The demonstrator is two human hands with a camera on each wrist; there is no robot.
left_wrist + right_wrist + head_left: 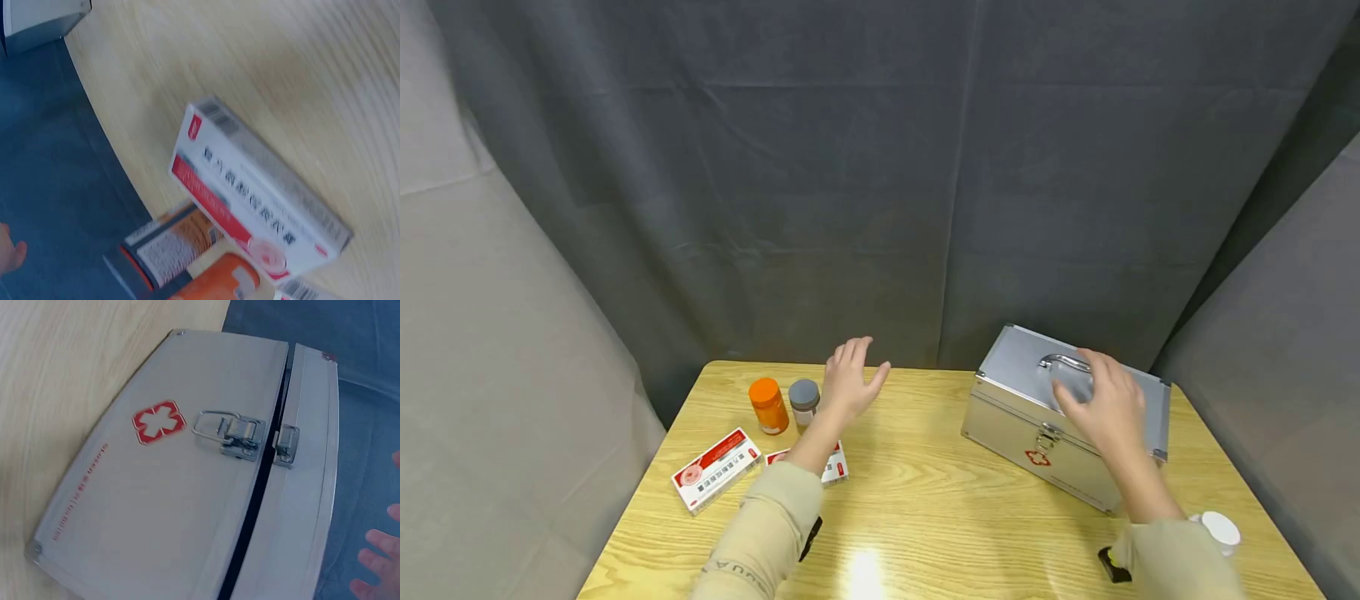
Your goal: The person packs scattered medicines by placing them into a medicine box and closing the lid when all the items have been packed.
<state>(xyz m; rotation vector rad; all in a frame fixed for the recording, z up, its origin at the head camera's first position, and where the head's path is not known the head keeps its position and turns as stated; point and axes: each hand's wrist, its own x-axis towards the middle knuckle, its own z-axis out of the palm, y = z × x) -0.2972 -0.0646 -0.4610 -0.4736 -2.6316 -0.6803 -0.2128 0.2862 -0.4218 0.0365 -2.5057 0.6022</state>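
A silver metal first-aid box (1007, 429) with a red cross stands at the right of the table. My right hand (1111, 408) hovers over its lid by the metal handle (1060, 361), fingers spread and holding nothing. In the right wrist view the front latch (240, 434) hangs unhooked, and a dark gap runs between body and lid. My left hand (847, 385), fingers loosely extended, is in the air above the left half. Near it are an orange bottle (769, 407), a grey-capped brown bottle (804, 395) and a white-and-red medicine box (250, 187), partly hidden by the forearm in the head view.
Another white-and-red medicine box (717, 471) lies at the far left of the table (917, 517). A white round-lidded bottle (1221, 531) stands at the right, partly covered by the sleeve. Grey curtains (850, 183) hang behind and beside the table.
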